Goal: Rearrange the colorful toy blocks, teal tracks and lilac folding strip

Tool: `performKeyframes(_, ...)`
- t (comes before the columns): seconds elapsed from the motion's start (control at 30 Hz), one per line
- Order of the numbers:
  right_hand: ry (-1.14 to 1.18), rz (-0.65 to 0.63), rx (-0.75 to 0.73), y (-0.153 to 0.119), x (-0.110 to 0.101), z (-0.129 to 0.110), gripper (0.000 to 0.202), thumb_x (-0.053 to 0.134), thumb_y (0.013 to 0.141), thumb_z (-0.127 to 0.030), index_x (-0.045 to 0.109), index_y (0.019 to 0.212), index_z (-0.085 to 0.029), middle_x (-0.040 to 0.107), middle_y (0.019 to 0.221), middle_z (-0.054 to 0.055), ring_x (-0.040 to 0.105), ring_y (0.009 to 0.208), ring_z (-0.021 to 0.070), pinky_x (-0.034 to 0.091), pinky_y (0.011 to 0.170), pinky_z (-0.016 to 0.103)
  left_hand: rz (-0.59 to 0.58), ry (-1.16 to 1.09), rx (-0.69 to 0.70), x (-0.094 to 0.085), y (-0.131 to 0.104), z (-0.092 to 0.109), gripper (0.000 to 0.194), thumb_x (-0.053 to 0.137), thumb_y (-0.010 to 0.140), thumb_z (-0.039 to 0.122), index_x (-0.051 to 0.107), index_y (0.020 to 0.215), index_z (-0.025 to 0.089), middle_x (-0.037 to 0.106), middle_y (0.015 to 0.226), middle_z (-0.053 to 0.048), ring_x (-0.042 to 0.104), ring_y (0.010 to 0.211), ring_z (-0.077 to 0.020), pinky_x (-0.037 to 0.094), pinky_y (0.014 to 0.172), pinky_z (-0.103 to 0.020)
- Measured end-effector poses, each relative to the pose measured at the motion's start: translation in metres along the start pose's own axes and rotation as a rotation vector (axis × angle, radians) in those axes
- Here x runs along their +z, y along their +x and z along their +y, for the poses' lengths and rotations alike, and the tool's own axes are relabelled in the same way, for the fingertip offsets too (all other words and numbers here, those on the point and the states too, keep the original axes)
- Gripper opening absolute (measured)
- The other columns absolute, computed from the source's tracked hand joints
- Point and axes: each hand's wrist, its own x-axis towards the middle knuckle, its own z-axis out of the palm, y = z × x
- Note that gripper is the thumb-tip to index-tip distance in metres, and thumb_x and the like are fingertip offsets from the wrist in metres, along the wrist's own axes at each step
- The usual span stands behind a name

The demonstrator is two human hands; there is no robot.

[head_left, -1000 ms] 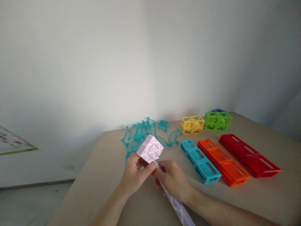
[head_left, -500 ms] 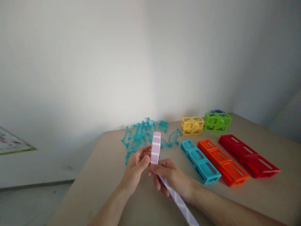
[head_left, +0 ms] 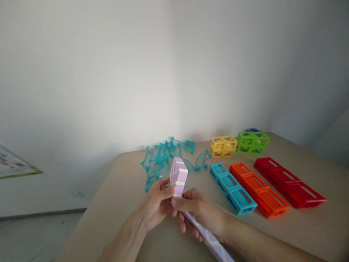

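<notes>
Both hands hold a long lavender strip-like piece with pale crossing lines (head_left: 180, 183). What exactly it is, I cannot make out. Its upper end stands above the hands and shows a broad angled face, while the rest slants down to the lower right, out of view. My left hand (head_left: 159, 202) grips the upper part from the left, thumb against its edge. Lower down, my right hand (head_left: 195, 211) is wrapped round it with the thumb on top. Just beyond the hands lie tangled translucent teal plastic pieces (head_left: 160, 160).
Right of the hands, a blue frame (head_left: 233, 187), an orange frame (head_left: 259, 189) and a red frame (head_left: 289, 182) lie on the beige table (head_left: 109, 203). Behind stand a yellow open block (head_left: 223, 146), a green one (head_left: 253, 142) and a partly hidden dark blue piece (head_left: 253, 130), near the wall.
The lavender piece has turned and dropped slightly, so its broad side face now shows beside the narrow edge. Both hands keep hold and have shifted slightly downward.
</notes>
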Motion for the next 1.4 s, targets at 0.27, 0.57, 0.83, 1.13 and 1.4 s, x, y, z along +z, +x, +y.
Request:
performKeyframes(0.27,-0.055,0.035,0.014,-0.003,0.002,-0.003,0.033,0.060,0.075,-0.045,0.060,0.070,-0.012,0.061,0.049,-0.001,0.039,0.027,0.0065,0.029,0.026,0.018,-0.037,-0.068,-0.021,-0.003,0.000,-0.002,0.039,0.082,0.065,0.032,0.063,0.093,0.011,0.068,0.074,-0.004,0.056,0.042,-0.0094,0.051,0.038,-0.024)
performKeyframes(0.57,-0.219,0.141,-0.054,-0.001,0.007,0.000,0.029,0.063,0.073,-0.040,0.058,0.062,-0.014,0.057,0.045,-0.003,0.039,0.027,0.0051,0.028,0.027,0.016,-0.072,0.052,-0.008,0.006,-0.001,-0.002,0.039,0.079,0.068,0.033,0.066,0.094,0.007,0.066,0.068,-0.008,0.064,0.048,-0.0194,0.054,0.038,-0.030)
performKeyframes(0.83,-0.436,0.336,-0.031,0.003,0.003,0.010,0.023,0.054,0.079,-0.035,0.063,0.078,-0.014,0.059,0.049,-0.003,0.042,0.028,0.0062,0.027,0.027,0.015,0.142,0.266,0.053,0.010,0.003,-0.009,0.028,0.074,0.073,0.030,0.068,0.092,0.011,0.071,0.079,-0.011,0.064,0.049,-0.0198,0.048,0.037,-0.028)
performKeyframes(1.13,-0.431,0.300,0.001,0.003,-0.002,0.009,0.025,0.052,0.080,-0.038,0.054,0.068,-0.016,0.057,0.052,-0.002,0.047,0.033,0.0073,0.035,0.031,0.017,0.350,0.265,0.217,0.002,0.005,0.001,0.032,0.078,0.068,0.027,0.070,0.096,0.013,0.070,0.089,-0.007,0.060,0.065,-0.0121,0.048,0.060,-0.024)
performKeyframes(1.4,-0.409,0.305,-0.112,0.003,-0.004,0.009,0.032,0.055,0.081,-0.045,0.055,0.070,-0.016,0.055,0.053,-0.004,0.041,0.033,0.0047,0.028,0.031,0.016,0.232,0.309,0.153,-0.003,0.003,0.008,0.025,0.075,0.072,0.026,0.072,0.093,0.014,0.068,0.080,-0.004,0.059,0.068,-0.0122,0.046,0.067,-0.024)
